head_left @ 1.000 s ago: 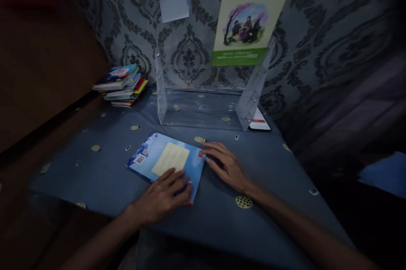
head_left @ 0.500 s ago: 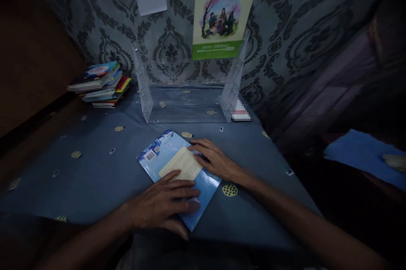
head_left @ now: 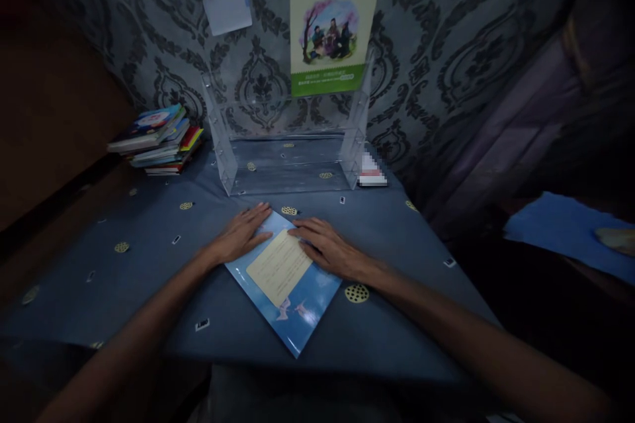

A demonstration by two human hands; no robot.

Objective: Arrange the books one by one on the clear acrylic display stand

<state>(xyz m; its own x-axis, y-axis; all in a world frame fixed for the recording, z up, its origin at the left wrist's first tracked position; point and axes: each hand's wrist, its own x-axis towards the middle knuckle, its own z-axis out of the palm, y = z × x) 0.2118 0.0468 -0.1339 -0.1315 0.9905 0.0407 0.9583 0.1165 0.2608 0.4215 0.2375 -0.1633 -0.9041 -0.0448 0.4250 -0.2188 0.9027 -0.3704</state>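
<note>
Left hand (head_left: 243,232), thumb spread, covers the 10 o'clock edge of the book (head_left: 285,277); right hand (head_left: 328,249), likewise spread, its 2 o'clock edge. The book lies flat on the surface (head_left: 407,237), at 6 o'clock from the clear stand (head_left: 218,138). Probably light, flexible, slick-covered: grip by opposite edges.

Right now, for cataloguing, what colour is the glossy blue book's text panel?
The text panel is pale yellow; best: head view.

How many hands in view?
2: the left hand over the upper-left edge of the blue book, the right hand over its upper-right edge.
</note>
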